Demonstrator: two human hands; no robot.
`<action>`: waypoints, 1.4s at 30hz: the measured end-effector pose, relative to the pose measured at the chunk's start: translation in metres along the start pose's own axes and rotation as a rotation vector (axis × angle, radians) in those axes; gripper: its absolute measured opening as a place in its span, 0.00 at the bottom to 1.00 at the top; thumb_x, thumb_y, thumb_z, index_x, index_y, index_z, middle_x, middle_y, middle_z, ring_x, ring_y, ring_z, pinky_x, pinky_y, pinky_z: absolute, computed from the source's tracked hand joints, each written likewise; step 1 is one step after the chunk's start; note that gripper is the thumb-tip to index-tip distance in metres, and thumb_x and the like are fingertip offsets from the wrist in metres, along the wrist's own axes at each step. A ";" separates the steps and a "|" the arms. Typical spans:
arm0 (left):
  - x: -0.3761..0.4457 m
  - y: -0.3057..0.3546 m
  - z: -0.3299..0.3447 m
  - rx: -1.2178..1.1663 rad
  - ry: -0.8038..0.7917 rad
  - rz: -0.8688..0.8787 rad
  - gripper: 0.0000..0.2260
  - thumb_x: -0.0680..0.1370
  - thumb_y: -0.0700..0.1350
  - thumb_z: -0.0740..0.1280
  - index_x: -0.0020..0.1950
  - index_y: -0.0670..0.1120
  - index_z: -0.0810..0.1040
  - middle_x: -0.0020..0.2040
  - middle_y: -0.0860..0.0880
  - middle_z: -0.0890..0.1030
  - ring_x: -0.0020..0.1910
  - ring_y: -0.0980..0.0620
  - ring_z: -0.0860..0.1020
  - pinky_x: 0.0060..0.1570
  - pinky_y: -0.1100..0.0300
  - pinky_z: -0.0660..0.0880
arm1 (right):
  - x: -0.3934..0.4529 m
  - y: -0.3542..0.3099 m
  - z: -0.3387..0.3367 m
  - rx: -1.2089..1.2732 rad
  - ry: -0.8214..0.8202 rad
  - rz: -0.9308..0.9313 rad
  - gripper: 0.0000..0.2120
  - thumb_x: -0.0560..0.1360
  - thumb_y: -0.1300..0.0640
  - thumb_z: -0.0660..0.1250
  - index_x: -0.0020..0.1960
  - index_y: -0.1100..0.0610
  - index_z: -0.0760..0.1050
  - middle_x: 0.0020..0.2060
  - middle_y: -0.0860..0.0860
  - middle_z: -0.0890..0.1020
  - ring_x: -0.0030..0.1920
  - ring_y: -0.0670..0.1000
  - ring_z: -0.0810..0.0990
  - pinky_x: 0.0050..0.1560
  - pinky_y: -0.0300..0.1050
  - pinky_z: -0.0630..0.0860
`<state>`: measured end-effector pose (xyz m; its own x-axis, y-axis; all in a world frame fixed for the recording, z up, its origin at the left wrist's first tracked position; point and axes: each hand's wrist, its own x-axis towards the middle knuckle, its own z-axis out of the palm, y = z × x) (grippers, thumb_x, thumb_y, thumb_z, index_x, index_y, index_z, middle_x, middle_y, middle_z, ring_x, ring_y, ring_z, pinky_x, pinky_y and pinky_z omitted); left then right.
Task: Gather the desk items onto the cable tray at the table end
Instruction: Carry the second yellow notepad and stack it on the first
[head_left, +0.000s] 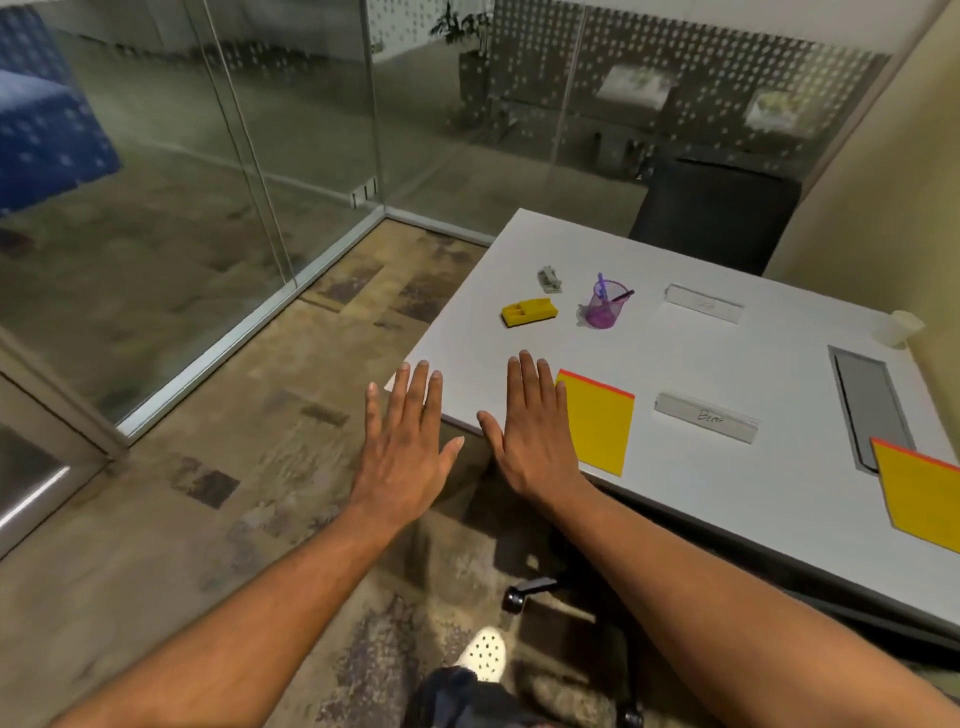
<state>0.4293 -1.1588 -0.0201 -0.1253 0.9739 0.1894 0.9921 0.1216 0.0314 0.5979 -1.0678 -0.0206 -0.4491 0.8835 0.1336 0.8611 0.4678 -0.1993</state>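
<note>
Both hands are held flat, palms down, fingers straight, gripping nothing: the left hand (405, 447) over the table's near corner, the right hand (535, 431) over the white table (675, 364) just beside a yellow notepad (597, 426). At the right end lies the grey cable tray (872, 405), well apart from both hands, with a second yellow notepad (924, 499) overlapping its near corner. Between them rests a clear nameplate (706, 417) with handwriting that seems to read "Bear"; another nameplate (704, 303) lies farther back, its writing illegible. Beyond the fingertips stand a purple pen cup (605, 309), a yellow eraser (529, 313) and a small grey stapler (549, 279).
</note>
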 end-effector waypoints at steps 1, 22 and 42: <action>0.014 -0.002 0.005 0.020 -0.028 0.019 0.41 0.85 0.65 0.50 0.84 0.43 0.33 0.86 0.41 0.36 0.85 0.40 0.35 0.81 0.32 0.42 | 0.011 0.003 0.004 0.008 -0.015 0.019 0.37 0.86 0.37 0.47 0.86 0.57 0.40 0.85 0.56 0.41 0.85 0.59 0.39 0.84 0.62 0.44; 0.224 0.103 0.117 -0.277 -0.455 0.331 0.38 0.86 0.64 0.54 0.87 0.47 0.40 0.88 0.46 0.41 0.87 0.43 0.46 0.83 0.44 0.53 | 0.078 0.137 0.048 0.045 -0.152 0.583 0.37 0.86 0.37 0.46 0.85 0.60 0.41 0.85 0.58 0.45 0.85 0.62 0.44 0.83 0.62 0.50; 0.320 0.157 0.220 -0.668 -1.171 0.129 0.39 0.85 0.56 0.64 0.87 0.47 0.43 0.88 0.47 0.51 0.83 0.43 0.62 0.77 0.49 0.64 | 0.133 0.234 0.126 0.429 -0.165 1.253 0.32 0.85 0.53 0.61 0.83 0.63 0.55 0.81 0.59 0.64 0.80 0.61 0.63 0.79 0.53 0.59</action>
<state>0.5464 -0.7864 -0.1701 0.3796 0.6020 -0.7025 0.7613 0.2281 0.6069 0.7097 -0.8379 -0.1722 0.5349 0.6985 -0.4754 0.5820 -0.7125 -0.3920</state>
